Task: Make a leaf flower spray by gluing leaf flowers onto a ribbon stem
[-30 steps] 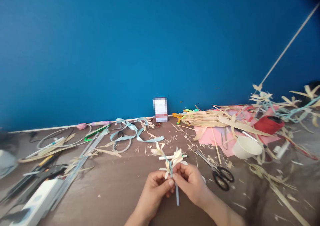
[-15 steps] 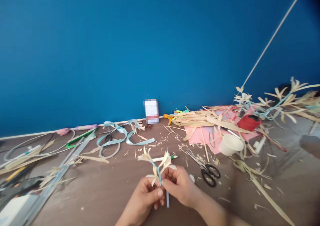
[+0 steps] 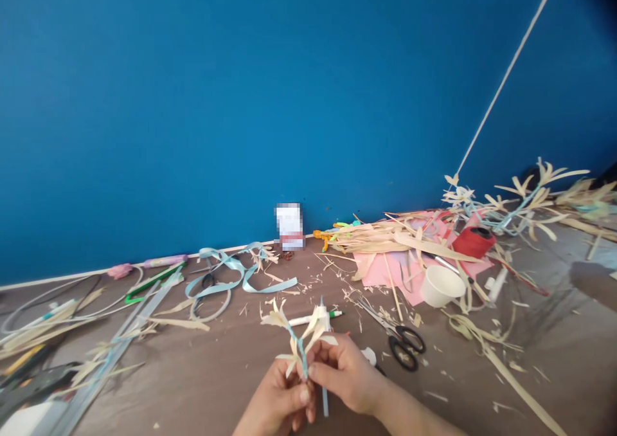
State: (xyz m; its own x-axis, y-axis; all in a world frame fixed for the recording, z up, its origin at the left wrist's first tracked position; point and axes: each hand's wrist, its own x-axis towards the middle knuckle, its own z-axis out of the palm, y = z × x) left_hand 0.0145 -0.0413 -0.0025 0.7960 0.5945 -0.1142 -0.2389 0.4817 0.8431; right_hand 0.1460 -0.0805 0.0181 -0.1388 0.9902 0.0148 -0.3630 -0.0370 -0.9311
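Observation:
A small flower spray of pale dried leaf strips, its stem wrapped in light blue, stands upright between my hands. My left hand is closed on the lower stem, thumb in front. My right hand pinches the same stem from the right, fingertips against the blue wrap. Behind the fingers, a pale translucent stick points downward; I cannot tell whether it is held. A white pointed tool, mostly hidden by the hands, lies just beyond, beside a white and green pen. Black-handled scissors rest to the right.
Light blue ribbon curls at the back left. A clear ruler-like strip and green frame lie left. At right are a white cup, a red spool, pink paper and leaf strips. Blue wall behind.
The view has tilted up slightly, so the table and everything on it appear lower. Both hands keep their hold on the flower spray, which has barely shifted between them.

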